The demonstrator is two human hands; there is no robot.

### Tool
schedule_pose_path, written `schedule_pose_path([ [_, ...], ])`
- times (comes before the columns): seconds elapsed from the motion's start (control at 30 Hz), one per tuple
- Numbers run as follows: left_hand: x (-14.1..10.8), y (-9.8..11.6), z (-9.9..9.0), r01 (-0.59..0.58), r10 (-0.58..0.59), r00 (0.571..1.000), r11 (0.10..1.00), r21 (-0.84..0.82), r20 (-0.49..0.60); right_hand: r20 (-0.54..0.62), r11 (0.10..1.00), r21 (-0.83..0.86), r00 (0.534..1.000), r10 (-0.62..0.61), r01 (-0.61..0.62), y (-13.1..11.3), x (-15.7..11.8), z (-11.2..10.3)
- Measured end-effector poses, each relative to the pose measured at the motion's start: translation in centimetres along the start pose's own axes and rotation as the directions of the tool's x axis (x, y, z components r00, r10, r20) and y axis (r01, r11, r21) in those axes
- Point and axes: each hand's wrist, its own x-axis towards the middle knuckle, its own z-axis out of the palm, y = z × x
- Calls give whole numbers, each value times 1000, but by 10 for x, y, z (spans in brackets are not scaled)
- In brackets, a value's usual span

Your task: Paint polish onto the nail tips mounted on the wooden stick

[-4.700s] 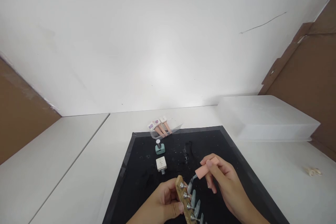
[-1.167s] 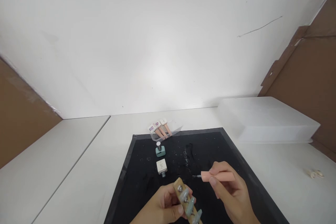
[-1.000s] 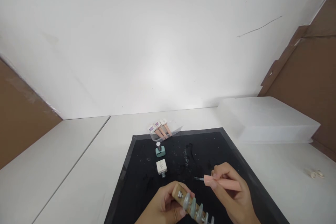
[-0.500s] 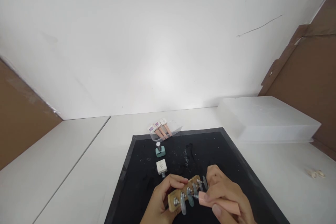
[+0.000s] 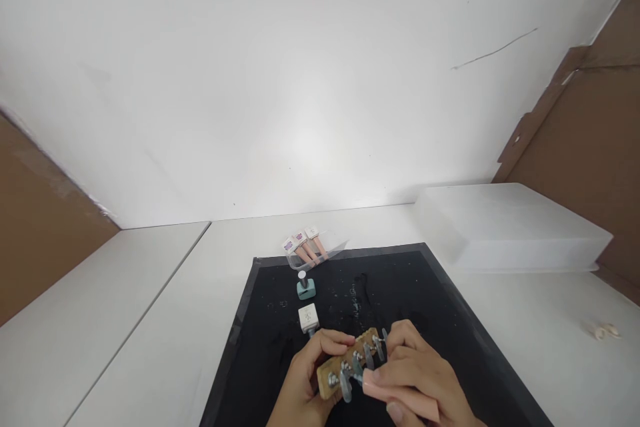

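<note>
Left hand (image 5: pixel 303 377), fingers clamped on tan wooden bar (image 5: pixel 336 365), long axis toward two o'clock.
Right hand (image 5: pixel 427 373) pinches smooth pink brush handle (image 5: pixel 407 398) aimed at ten, beside slender grey-green tips (image 5: pixel 346 387).

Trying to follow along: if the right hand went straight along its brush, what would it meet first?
Probably a greenish nail tip on the wooden stand in the left hand; the brush ends nearby, though depth is unclear.
</note>
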Motion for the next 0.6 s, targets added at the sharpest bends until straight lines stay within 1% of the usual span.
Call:
schedule_pose_path([
  [0.17,3,-6,-3,-31,31,1000,1000,2,4,64,1000,21,998,-14,13,1,-2,-1],
  [0.2,4,-8,-4,-55,55,998,998,3,4,75,1000,28,997,-15,13,0,-1,-2],
  [0.27,4,-10,-5,-80,80,997,997,-1,8,81,999,40,997,-6,3,-2,0,-3],
  [0.3,4,-10,-5,-73,73,997,997,-4,7,76,999,44,997,-1,-2,-3,0,-3],
  [0.4,4,-10,-4,-39,39,999,999,-23,5,37,998,58,999,1,-3,-4,0,-3],
  [0.5,4,-9,-4,-37,38,999,998,-51,5,-12,998,65,1000,16,-16,-2,-3,-1],
  [0.6,5,-7,-3,-29,28,1000,998,-60,-3,-97,995,51,991,87,-82,0,-6,0],
])
